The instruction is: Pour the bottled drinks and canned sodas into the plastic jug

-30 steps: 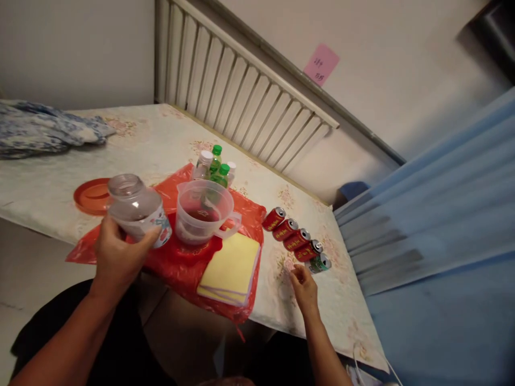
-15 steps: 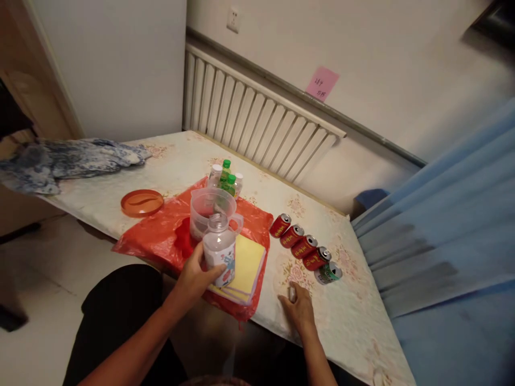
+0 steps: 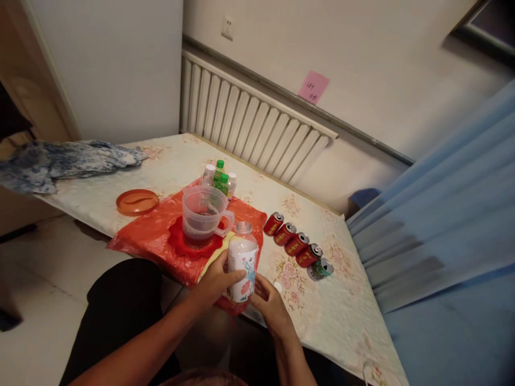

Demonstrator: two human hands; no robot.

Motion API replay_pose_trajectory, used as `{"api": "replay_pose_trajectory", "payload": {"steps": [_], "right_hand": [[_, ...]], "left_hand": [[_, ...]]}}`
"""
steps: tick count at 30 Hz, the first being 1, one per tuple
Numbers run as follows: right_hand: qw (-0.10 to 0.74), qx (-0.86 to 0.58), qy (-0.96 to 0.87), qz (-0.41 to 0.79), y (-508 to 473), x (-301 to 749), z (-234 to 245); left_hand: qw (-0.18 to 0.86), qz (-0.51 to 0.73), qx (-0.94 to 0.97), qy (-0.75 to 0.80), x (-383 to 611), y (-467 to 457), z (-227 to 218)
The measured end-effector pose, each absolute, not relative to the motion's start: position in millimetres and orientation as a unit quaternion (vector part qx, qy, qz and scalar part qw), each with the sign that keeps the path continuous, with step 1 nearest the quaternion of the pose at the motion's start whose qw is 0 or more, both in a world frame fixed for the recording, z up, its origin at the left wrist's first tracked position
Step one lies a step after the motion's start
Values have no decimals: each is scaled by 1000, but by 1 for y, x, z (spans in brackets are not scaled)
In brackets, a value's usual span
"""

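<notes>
My left hand is wrapped round a clear plastic bottle with a white printed label and no cap on its mouth. The bottle is held almost upright over the near edge of the table. My right hand has its curled fingers and thumb against the bottle's lower right side; its fingertips are partly hidden. Just behind that hand, a white cap lies on the tablecloth. A clear measuring jug with some liquid in it stands on a red scalloped dish, left of the bottle.
Red cans and one green can form a row on the right. Several capped bottles stand behind the jug. An orange lid lies left of a red plastic bag. Yellow paper shows under the bottle.
My left hand has moved the bottle right and towards me, away from the jug. My right hand has let go of the cap on the table and come left to the bottle.
</notes>
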State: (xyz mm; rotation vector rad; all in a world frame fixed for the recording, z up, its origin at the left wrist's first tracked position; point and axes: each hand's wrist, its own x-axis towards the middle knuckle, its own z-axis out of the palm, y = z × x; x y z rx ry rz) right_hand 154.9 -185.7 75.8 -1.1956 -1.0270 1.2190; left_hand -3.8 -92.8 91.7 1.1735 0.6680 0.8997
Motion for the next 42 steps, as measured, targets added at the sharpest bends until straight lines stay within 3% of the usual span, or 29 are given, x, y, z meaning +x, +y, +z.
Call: {"api": "replay_pose_trajectory", "payload": {"steps": [10,19,31,42], "right_hand": [[582,-475,-396,528,-194,137,83],[555,-639,-452,282,-197,163,91],[459,-684,-564,59,-205,185,115],[416,-675,-607,-48,-212,189,128]], "left_hand": [[728,372,541,199,5,-106,92],[750,389,514,147,9,-114,106],[754,396,498,164,4,-119,120],[772,377,480,176,1,-120,110]]}}
